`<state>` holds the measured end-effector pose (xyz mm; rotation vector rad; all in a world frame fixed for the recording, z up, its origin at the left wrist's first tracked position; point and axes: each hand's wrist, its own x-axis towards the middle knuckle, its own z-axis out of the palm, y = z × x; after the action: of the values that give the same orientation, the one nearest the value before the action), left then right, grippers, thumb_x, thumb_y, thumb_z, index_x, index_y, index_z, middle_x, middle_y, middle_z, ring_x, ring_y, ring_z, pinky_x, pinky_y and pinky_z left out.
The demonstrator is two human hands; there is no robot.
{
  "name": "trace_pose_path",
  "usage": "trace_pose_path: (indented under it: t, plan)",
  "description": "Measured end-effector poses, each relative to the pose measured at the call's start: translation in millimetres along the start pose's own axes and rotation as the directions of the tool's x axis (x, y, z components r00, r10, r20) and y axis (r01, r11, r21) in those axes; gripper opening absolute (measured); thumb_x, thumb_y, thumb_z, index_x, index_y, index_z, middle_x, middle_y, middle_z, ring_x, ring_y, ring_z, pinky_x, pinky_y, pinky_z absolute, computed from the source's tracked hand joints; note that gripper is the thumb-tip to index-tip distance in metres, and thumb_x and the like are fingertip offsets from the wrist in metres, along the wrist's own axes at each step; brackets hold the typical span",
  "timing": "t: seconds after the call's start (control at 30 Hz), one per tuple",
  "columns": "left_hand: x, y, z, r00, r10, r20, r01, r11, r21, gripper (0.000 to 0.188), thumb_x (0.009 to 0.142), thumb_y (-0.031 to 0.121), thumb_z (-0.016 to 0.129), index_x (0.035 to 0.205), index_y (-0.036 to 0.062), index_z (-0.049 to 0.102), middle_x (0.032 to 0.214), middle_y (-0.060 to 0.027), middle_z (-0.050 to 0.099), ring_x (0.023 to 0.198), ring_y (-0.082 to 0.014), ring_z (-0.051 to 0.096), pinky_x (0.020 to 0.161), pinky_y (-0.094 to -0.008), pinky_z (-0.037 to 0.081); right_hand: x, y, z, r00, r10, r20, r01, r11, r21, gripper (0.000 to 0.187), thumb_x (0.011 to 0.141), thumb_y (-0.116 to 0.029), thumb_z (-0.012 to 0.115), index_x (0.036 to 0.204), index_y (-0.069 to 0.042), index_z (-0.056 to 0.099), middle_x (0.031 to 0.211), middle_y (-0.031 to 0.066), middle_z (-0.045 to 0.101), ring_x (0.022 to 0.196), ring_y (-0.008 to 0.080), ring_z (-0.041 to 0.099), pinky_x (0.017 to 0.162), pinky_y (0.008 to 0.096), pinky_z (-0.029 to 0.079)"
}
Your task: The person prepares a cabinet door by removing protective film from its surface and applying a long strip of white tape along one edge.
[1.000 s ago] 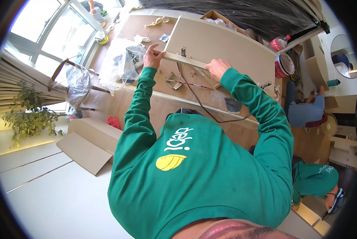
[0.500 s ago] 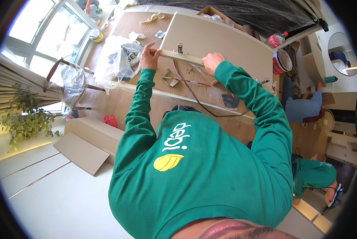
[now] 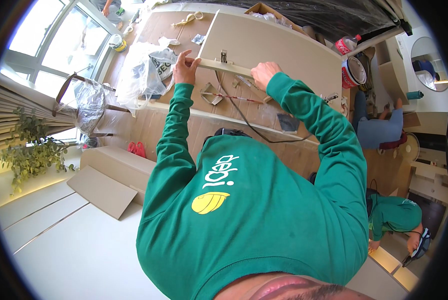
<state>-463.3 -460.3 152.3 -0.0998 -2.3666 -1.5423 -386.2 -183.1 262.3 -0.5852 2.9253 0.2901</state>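
Observation:
A flat beige cabinet door [image 3: 269,42] with metal hinges lies on the work table before me. One hinge [image 3: 224,56] stands near its front left edge, another hinge [image 3: 331,97] farther right. My left hand [image 3: 185,69] grips the door's front left corner, thumb and fingertips closed on the edge. My right hand [image 3: 265,75] is curled over the same front edge, farther right; its fingertips are partly hidden. Below the edge, a dark cable [image 3: 238,111] runs across the table past a striped red-and-white stick [image 3: 234,97] and a small open frame-like piece [image 3: 211,94].
Clear plastic bags [image 3: 144,75] lie left on the cardboard-covered table [image 3: 149,30]. At the right stand a paint bucket [image 3: 353,72] and a cola bottle [image 3: 347,44]. A wrapped chair [image 3: 91,102] is at left. A co-worker in green [image 3: 396,212] crouches at lower right.
Both hands have shifted very slightly left along the door edge and keep their grip. The co-worker at lower right has bent farther down.

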Motion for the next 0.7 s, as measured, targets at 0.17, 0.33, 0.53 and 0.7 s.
trace_pose_path:
  t: [0.17,0.33,0.53,0.7]
  plan:
    - [-1.4,1.8,0.7,1.0,0.0,-0.008,0.0,1.0,0.018,0.048,0.079,0.016,0.083,0.122,0.0065,0.065,0.082,-0.0087,0.074,0.072,-0.0199,0.071,0.07,-0.0335,0.056,0.6,-1.3,-2.7,0.999,0.013,0.039,-0.013,1.0,-0.003,0.025,0.087,-0.017,0.056,0.088,-0.011,0.08,0.087,0.0173,0.076,0.084,0.0339,0.075,0.074,0.0441,0.06]
    - [-1.4,1.3,0.5,1.0,-0.005,-0.008,0.006,0.999,0.04,0.052,0.079,0.015,0.084,0.126,0.0077,0.063,0.083,-0.0082,0.074,0.072,-0.0186,0.071,0.071,-0.0319,0.057,0.9,-1.5,-5.7,0.999,0.017,0.052,-0.016,1.0,-0.017,0.024,0.086,-0.017,0.056,0.089,-0.011,0.08,0.088,0.0174,0.076,0.085,0.0335,0.075,0.075,0.0437,0.06]
    - [-5.3,5.7,0.6,1.0,-0.016,-0.016,0.017,0.999,0.034,0.054,0.079,0.014,0.084,0.128,0.0085,0.062,0.083,-0.0077,0.074,0.073,-0.018,0.072,0.071,-0.0317,0.057,-0.8,0.3,-4.6,0.999,0.006,0.045,-0.006,1.0,-0.007,0.024,0.086,-0.017,0.056,0.088,-0.01,0.079,0.086,0.0176,0.075,0.081,0.0337,0.075,0.073,0.044,0.06]
    - [-6.6,2.5,1.3,0.999,-0.007,-0.033,0.008,0.999,0.047,0.054,0.08,0.015,0.084,0.128,0.0088,0.062,0.082,-0.0067,0.074,0.072,-0.0177,0.072,0.071,-0.0317,0.057,-1.7,-1.2,-4.4,1.0,0.003,-0.002,-0.004,1.0,-0.009,0.024,0.086,-0.018,0.056,0.085,-0.01,0.079,0.084,0.0183,0.075,0.08,0.0338,0.075,0.072,0.0443,0.06]
